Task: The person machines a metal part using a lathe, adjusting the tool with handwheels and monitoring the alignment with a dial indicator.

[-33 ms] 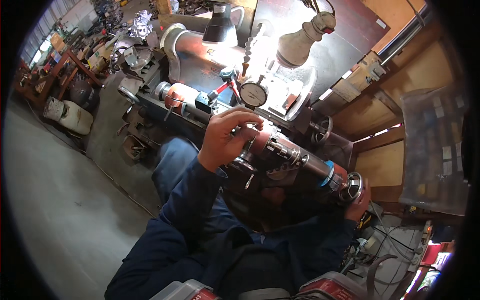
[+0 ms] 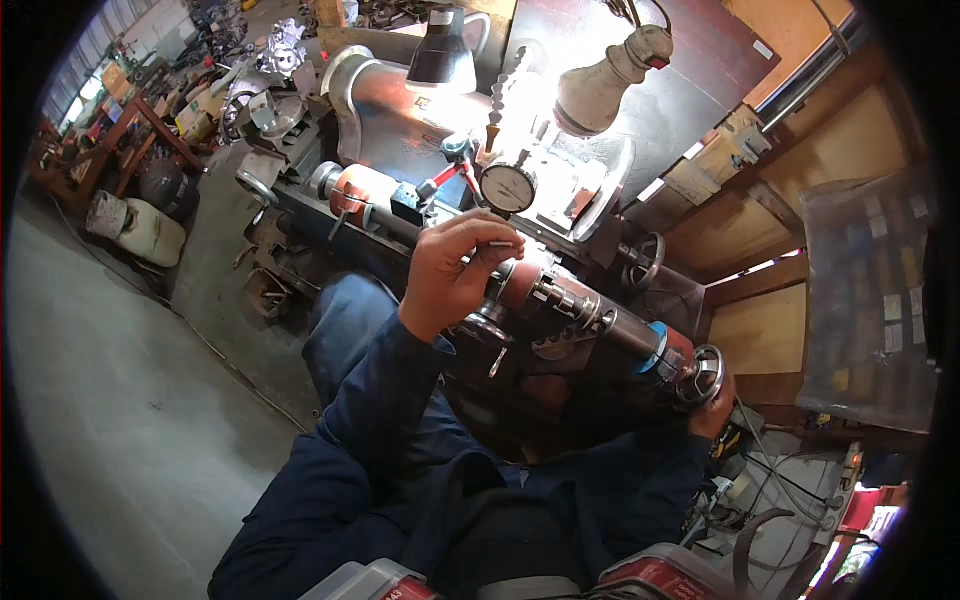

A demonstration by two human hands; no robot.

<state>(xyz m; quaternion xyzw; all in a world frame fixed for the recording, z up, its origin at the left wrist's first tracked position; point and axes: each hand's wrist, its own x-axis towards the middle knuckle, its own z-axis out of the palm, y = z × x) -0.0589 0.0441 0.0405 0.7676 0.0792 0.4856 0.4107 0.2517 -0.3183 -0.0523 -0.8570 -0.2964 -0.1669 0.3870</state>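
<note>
My left hand point(image 2: 453, 272) is raised over the machine just below the round dial gauge point(image 2: 507, 188). Its thumb and fingers are pinched together, and a thin pale sliver shows at the fingertips, too small to name. Close by runs the machine's steel spindle, with a reddish collar point(image 2: 518, 284) and a bare steel cylinder point(image 2: 634, 333). At the right end of this line is a chrome handwheel point(image 2: 711, 372). My right hand point(image 2: 712, 408) is curled round the wheel's outer edge, its fingers partly hidden behind the rim.
A black lamp point(image 2: 441, 62) and a cream lamp point(image 2: 610, 82) hang over the bright machine bed. Another handwheel point(image 2: 645, 262) sits behind the spindle, and a crank handle point(image 2: 497, 362) juts toward me. A gas cylinder point(image 2: 142, 230) lies on the floor at left; wooden panels stand at right.
My right hand has shifted slightly at the handwheel's edge. The left hand's pinched fingers have moved a little, and the thin sliver now shows more clearly.
</note>
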